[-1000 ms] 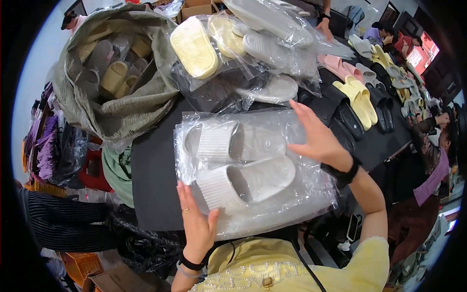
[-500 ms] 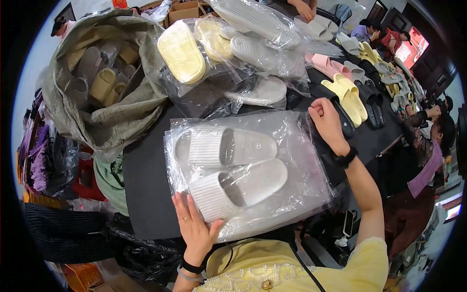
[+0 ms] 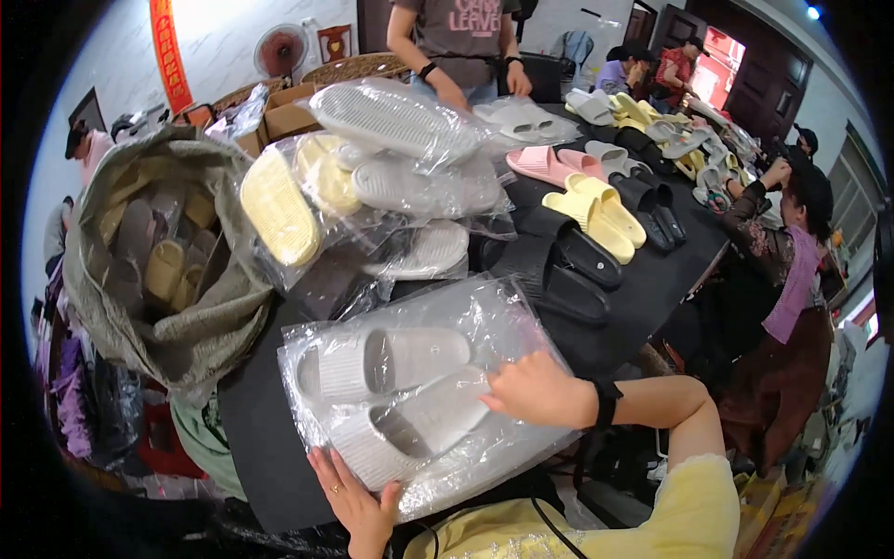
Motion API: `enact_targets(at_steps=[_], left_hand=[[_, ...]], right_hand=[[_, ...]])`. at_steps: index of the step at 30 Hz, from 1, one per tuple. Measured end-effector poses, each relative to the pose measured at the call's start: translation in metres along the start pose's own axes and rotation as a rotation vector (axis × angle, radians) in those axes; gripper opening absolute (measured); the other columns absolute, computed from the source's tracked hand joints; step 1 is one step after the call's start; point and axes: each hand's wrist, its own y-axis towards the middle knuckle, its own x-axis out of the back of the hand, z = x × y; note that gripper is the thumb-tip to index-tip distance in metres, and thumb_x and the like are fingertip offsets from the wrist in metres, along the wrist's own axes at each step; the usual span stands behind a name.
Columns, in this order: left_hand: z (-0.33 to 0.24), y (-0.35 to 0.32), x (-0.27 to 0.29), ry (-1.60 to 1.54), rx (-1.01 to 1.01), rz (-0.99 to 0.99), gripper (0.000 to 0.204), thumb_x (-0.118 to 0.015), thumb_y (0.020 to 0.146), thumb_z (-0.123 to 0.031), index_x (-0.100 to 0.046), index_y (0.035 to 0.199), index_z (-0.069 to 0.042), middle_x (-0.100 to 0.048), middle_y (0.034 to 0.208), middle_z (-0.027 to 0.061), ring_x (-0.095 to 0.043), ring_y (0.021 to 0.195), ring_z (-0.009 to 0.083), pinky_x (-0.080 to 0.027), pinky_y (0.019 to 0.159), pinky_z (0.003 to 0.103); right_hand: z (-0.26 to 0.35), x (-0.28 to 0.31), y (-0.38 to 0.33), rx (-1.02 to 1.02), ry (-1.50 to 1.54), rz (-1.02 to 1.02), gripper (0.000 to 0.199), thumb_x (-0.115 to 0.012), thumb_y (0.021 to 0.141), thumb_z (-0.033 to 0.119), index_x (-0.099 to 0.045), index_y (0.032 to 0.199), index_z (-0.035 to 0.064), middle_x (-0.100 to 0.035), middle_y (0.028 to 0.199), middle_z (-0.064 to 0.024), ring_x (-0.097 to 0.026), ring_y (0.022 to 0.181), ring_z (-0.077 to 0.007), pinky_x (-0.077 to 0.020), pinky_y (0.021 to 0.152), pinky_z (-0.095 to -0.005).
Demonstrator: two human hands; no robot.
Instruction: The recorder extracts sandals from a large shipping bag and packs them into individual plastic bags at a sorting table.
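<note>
A pair of light grey ribbed slide slippers [image 3: 424, 359] lies side by side on a stack of clear plastic bags [image 3: 503, 321]; whether they are inside the top bag I cannot tell. My left hand [image 3: 349, 491] rests with fingers spread at the near left edge of the bags, beside the strap of the nearer slipper [image 3: 382, 447]. At that slipper's heel end, my right hand [image 3: 535, 391] is closed with its knuckles up. Its fingertips are against the heel or the plastic over it, and what they grip is hidden.
Bagged slippers [image 3: 400, 121] pile up beyond the bags. An open woven sack [image 3: 93, 279] of slippers stands at the left. Black slides [image 3: 568, 289], yellow slides [image 3: 596, 219] and pink slides [image 3: 549, 163] line the black table [image 3: 643, 289]. Other people work at the far side and right.
My right hand has moved from the bags' far right corner in to the nearer slipper's heel. My left hand stays by the bags' near left edge. The view has tilted up, showing a person across the table.
</note>
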Motion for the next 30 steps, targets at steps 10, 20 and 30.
enact_targets(at_steps=[10,20,30], left_hand=[[-0.005,0.003,0.006,-0.023,0.047,0.010,0.094,-0.052,0.079,-0.059,-0.019,0.139,0.006,-0.019,0.141,0.0330,-0.016,0.132,0.0469,-0.017,0.108,0.050],[-0.002,0.005,0.004,0.010,0.014,-0.020,0.092,-0.051,0.081,-0.058,-0.019,0.139,0.006,-0.019,0.140,0.0341,-0.018,0.131,0.0466,-0.019,0.107,0.050],[-0.005,0.002,0.009,-0.086,0.059,0.011,0.094,-0.056,0.081,-0.051,-0.016,0.137,0.012,-0.016,0.141,0.0346,-0.019,0.130,0.0477,-0.018,0.107,0.048]], right_hand=[[0.017,-0.016,-0.054,-0.112,0.125,-0.085,0.053,-0.056,0.080,0.052,-0.058,0.100,0.0034,-0.063,0.080,-0.0094,-0.063,0.077,-0.0243,-0.0502,0.062,-0.0314],[0.013,-0.022,-0.070,-0.292,0.579,-0.408,0.017,-0.060,0.086,0.019,-0.058,0.092,0.0035,-0.061,0.083,-0.0110,-0.063,0.070,-0.0224,-0.0493,0.061,-0.0303],[0.012,-0.026,-0.099,-0.645,1.505,-0.450,0.016,-0.044,0.095,0.013,-0.048,0.102,-0.0009,-0.061,0.104,-0.0115,-0.060,0.085,-0.0135,-0.0483,0.076,-0.0265]])
